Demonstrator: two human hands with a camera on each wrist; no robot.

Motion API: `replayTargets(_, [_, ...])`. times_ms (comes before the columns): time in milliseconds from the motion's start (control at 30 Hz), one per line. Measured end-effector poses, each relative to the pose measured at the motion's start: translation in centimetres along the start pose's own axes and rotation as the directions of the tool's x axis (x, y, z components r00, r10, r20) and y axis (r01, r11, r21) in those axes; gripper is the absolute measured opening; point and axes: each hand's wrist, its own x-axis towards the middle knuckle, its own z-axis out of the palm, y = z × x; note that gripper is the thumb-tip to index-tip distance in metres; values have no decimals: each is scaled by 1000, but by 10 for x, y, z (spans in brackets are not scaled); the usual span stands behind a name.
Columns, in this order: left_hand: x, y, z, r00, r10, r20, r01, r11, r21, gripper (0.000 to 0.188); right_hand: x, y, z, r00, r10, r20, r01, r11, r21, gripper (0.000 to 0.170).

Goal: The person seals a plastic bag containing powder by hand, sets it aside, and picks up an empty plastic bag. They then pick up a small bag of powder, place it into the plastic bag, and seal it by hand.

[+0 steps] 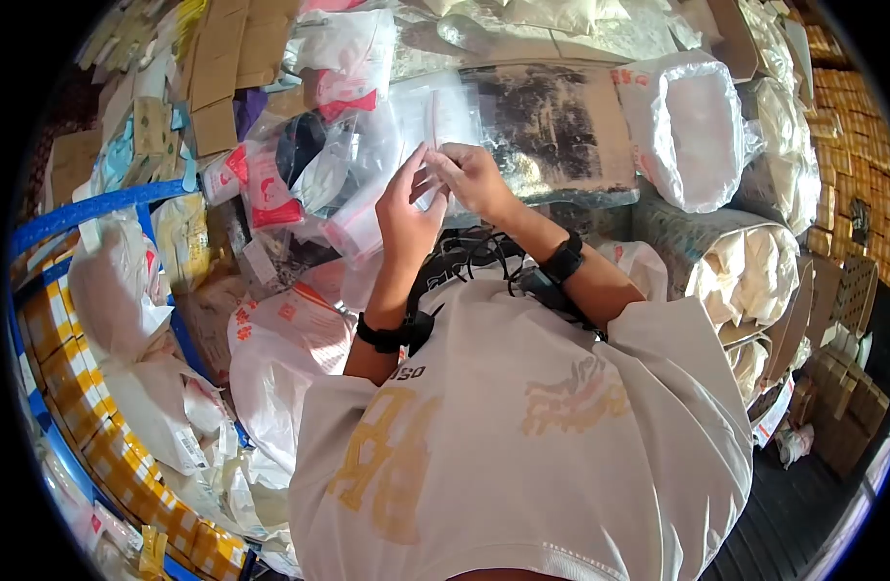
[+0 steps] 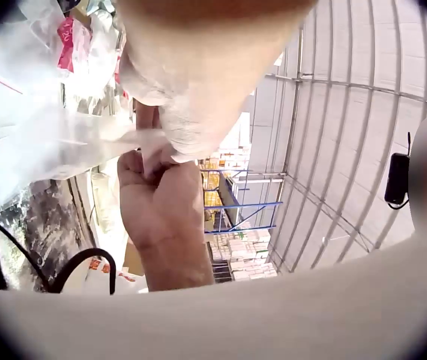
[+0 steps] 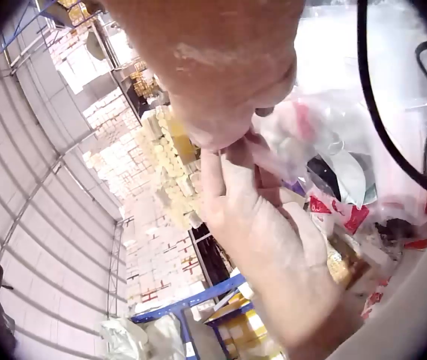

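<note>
Both hands meet over the work surface at the fingertips. My left hand (image 1: 409, 215) pinches the edge of a clear plastic zip bag (image 1: 448, 114), its fingers partly extended. Beside it, the right hand (image 1: 476, 180) grips the same edge between thumb and curled fingers. In the left wrist view, the thin film of the bag (image 2: 86, 142) stretches away from between the fingers. The right wrist view has the left hand (image 3: 266, 232) below the right hand (image 3: 228, 75), fingertips touching; the right hand hides most of the pinched edge there.
A cardboard piece with black smears (image 1: 552, 131) lies under clear plastic to the right. An open white-lined bag (image 1: 695, 131) stands beyond it. Red-and-white packets (image 1: 271, 189) crowd the left, near a blue rack frame (image 1: 106, 208). White sacks (image 1: 295, 358) stand close to the body.
</note>
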Motion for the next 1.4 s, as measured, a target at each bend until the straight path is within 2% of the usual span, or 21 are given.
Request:
replayTargets(67, [1, -13, 1, 999, 23, 23, -23, 1000, -20, 57, 1, 0, -1, 996, -61, 58, 50, 984, 173, 25])
replayTargets(100, [2, -8, 2, 1000, -9, 18, 9, 1000, -17, 52, 1, 1, -5, 994, -78, 78, 61, 978, 198, 20])
replayTargets(200, [2, -12, 7, 999, -53, 2, 53, 997, -59, 46, 6, 9, -11, 987, -152, 45, 148, 986, 81, 22])
replayTargets(300, [4, -4, 14, 998, -66, -8, 66, 998, 5, 36, -2, -7, -17, 988, -155, 3, 149, 947, -283, 24])
replayTargets(400, [7, 1, 19, 1000, -14, 12, 13, 992, 122, 31, 1, -16, -27, 991, -128, 39, 133, 925, -355, 26])
replayTargets(433, [9, 1, 20, 1000, -15, 15, 13, 988, 152, 31, -3, -30, -25, 996, -83, 19, 85, 991, -108, 22])
replayTargets(500, [13, 1, 20, 1000, -15, 21, 10, 977, 212, 32, 7, -17, -32, 994, -96, 60, 95, 995, 30, 19])
replayTargets(567, [19, 6, 21, 999, -40, 2, 39, 983, 177, 33, 13, -9, -41, 986, -91, 137, 75, 990, 117, 15])
replayTargets(600, [21, 9, 21, 999, -54, -6, 54, 986, 160, 33, 13, -14, -43, 985, -97, 141, 91, 995, 49, 15])
replayTargets(700, [28, 16, 23, 995, 51, -88, -32, 978, 208, 34, 15, -22, -50, 972, -138, 191, 168, 974, -154, 17])
replayTargets(800, [37, 24, 28, 992, 70, -106, -49, 981, 186, 33, 17, -29, -53, 963, -139, 231, 152, 988, -41, 21])
replayTargets(900, [42, 27, 30, 993, 73, -89, -57, 984, 171, 31, 21, -30, -62, 950, -151, 274, 157, 988, -1, 21])
replayTargets(1000, [46, 41, 28, 998, 48, -49, -40, 985, 169, 30, 18, -42, -67, 949, -130, 286, 103, 989, 107, 20])
replayTargets(1100, [47, 39, 29, 1000, -2, -27, 6, 992, 128, 29, 19, -43, -75, 941, -126, 315, 121, 992, 36, 20])
replayTargets(1200, [50, 45, 27, 999, -45, -2, 45, 993, 108, 29, 18, -49, -75, 939, -124, 321, 96, 990, 103, 19])
replayTargets(1400, [56, 57, 30, 997, 82, -7, -79, 986, 149, 31, 20, -53, -77, 947, -114, 300, 88, 991, 101, 18])
